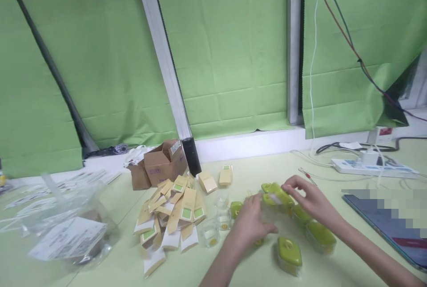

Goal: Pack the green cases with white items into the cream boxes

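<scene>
My right hand (308, 198) pinches the edge of a green lid (282, 194), which is tilted and a little blurred. Left of it, my left hand (250, 220) is spread, thumb apart from the fingers, low over the table. Part of a small container shows beneath its thumb. Around both hands stand several small clear containers with green lids, such as one in front (289, 253) and one under my right forearm (320, 236). Another green-lidded container (236, 209) is just beyond my left hand. Several clear containers without lids (211, 233) stand to its left.
A heap of small tan cartons (173, 211) lies left of the containers. Behind it are an open cardboard box (163, 165) and a black cylinder (191, 156). A clear plastic bag (73, 233) is at left. A tablet-like device (387, 229) and power strip (373, 168) are at right.
</scene>
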Available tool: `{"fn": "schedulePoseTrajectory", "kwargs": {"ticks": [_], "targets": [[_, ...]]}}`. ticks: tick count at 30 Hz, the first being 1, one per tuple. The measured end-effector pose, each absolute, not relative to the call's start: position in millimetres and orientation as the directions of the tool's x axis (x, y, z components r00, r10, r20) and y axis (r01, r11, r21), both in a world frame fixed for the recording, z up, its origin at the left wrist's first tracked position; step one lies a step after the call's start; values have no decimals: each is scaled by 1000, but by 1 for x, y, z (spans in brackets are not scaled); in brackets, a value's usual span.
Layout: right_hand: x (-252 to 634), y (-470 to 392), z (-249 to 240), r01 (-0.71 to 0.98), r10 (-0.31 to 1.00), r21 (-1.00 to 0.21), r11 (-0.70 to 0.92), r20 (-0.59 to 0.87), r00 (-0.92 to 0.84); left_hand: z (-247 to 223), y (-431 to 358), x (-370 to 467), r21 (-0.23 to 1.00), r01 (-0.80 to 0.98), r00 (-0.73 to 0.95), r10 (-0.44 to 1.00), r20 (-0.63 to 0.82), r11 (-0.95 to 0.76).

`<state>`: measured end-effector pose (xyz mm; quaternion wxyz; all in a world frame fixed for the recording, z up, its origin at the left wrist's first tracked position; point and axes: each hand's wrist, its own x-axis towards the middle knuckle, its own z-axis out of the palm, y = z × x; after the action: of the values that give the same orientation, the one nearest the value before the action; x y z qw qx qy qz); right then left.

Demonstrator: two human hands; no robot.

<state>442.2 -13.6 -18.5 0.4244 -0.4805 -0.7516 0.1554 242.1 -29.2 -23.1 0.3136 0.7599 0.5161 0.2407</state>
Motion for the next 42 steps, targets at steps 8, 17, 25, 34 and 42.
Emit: {"fn": "schedulePoseTrajectory", "kwargs": {"ticks": [8,17,25,34,42], "targets": [[447,-23,-34,800,848,-321,507,350,-398,-36,-86,207,733,657,277,961,-17,-177],[431,-69,-39,692,821,-454,561,202,-533,-57,-94,219,543,803,341,937,-81,-245],[415,-97,-38,580,819,-577,574,404,-408,-39,-105,230,682,622,489,871,46,-385],[445,-91,-33,560,912,-723,405,362,-193,-15,-128,214,892,446,281,957,-64,-72],[471,-67,-49,778,855,-363,512,301,-422,-79,-90,234,539,699,501,860,101,-470]]}}
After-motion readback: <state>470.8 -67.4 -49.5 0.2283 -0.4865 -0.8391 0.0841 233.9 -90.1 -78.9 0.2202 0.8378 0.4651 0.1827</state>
